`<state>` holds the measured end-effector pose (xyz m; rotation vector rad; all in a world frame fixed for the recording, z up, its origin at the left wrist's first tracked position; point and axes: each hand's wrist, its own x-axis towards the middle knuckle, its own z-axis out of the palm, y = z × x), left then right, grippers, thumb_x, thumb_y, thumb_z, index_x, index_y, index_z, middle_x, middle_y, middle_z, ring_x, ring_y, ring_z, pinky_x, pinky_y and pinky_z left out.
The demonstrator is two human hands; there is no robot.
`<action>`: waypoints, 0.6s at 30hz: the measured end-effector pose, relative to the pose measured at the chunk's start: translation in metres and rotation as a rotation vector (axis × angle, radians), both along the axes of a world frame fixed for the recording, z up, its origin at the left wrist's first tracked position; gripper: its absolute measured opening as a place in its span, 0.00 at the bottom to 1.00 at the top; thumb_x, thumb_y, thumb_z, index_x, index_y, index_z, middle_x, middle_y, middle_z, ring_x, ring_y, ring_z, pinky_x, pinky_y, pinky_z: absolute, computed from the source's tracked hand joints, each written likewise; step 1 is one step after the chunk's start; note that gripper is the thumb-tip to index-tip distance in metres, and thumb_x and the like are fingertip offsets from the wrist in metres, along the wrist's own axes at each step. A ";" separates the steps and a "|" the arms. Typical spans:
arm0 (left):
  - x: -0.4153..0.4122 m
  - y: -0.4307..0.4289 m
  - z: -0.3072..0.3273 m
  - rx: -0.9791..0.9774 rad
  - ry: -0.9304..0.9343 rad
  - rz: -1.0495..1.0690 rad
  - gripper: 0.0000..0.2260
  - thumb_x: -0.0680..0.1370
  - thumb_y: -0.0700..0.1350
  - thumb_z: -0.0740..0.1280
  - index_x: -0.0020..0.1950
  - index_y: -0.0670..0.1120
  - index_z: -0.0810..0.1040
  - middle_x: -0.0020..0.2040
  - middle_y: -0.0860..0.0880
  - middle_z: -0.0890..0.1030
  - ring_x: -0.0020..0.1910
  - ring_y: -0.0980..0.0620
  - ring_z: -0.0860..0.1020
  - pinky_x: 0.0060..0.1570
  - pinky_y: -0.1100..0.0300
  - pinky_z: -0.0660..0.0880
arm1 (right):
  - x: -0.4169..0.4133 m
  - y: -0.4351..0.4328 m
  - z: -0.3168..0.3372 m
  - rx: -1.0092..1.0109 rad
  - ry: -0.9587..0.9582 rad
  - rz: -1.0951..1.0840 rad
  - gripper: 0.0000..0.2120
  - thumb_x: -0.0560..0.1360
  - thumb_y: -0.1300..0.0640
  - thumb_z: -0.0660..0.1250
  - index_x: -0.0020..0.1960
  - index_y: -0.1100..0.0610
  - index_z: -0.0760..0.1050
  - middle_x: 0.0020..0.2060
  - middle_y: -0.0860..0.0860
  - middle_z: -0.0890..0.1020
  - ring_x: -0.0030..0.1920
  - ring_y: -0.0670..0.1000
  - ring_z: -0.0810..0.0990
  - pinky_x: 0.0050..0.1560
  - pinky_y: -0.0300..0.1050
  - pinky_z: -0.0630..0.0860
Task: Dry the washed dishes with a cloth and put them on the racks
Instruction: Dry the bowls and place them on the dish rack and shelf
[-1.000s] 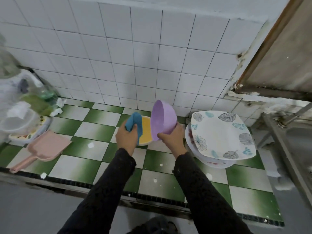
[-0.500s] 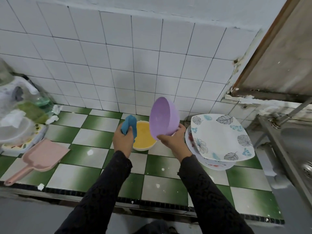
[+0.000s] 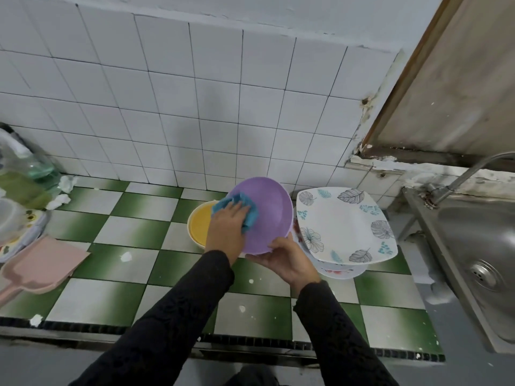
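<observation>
With the left hand [image 3: 225, 232], presses a blue cloth [image 3: 250, 215] flat against the purple bowl [image 3: 271, 218], fingers laid fairly straight over the fabric rather than bunched round it. With the right hand [image 3: 288, 264], grips the bowl's near rim from below, thumb over the edge and fingers curled underneath. Holds the bowl clear of the counter [image 3: 125, 238], tilted with its broad face up toward the head, just in front of the yellow bowl [image 3: 198, 227] and just left of the leaf-printed plate [image 3: 344, 225].

Probably tilts it that way to give the cloth a wide surface to sweep and to keep the work in sight. Grips at the rim, likely to leave the rest bare for wiping and to brace against the push of the cloth. Cannot tell inside from outside on the wiped face. Leaves the plate resting on a stack of dishes [image 3: 341, 271] beside the sink [image 3: 473, 246], likely awaiting a turn. Shows no rack; points to drying as the step in hand, with putting away not yet begun.

Half a second earlier: kept the cloth bunched in the left hand, apart from the purple bowl and above the yellow one; held the purple bowl nearly edge-on, mouth turned leftward. Since then, has rolled the bowl to face upward and brought the cloth onto it. Same grip at the rim for the right hand, same places for plate and yellow bowl.
</observation>
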<state>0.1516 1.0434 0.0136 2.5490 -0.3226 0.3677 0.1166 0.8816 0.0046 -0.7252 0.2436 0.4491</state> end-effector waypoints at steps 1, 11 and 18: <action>0.000 -0.004 -0.002 0.130 0.104 -0.022 0.24 0.76 0.37 0.66 0.73 0.43 0.71 0.72 0.42 0.72 0.74 0.42 0.66 0.75 0.48 0.59 | 0.001 -0.004 0.000 0.003 -0.022 -0.014 0.41 0.65 0.74 0.64 0.76 0.52 0.64 0.73 0.65 0.69 0.65 0.73 0.74 0.58 0.74 0.75; -0.045 -0.084 0.035 -0.560 0.690 -0.333 0.13 0.85 0.47 0.55 0.69 0.53 0.71 0.65 0.48 0.76 0.61 0.49 0.76 0.61 0.57 0.73 | 0.002 -0.028 0.026 0.091 0.121 -0.091 0.38 0.71 0.26 0.61 0.68 0.53 0.75 0.65 0.63 0.80 0.62 0.65 0.81 0.60 0.65 0.78; -0.029 -0.095 0.025 -0.004 0.605 -0.359 0.31 0.84 0.58 0.48 0.77 0.53 0.30 0.79 0.54 0.33 0.78 0.55 0.34 0.75 0.56 0.37 | -0.008 -0.026 0.021 0.155 0.218 -0.244 0.15 0.77 0.43 0.68 0.57 0.53 0.79 0.60 0.57 0.83 0.50 0.53 0.85 0.48 0.48 0.83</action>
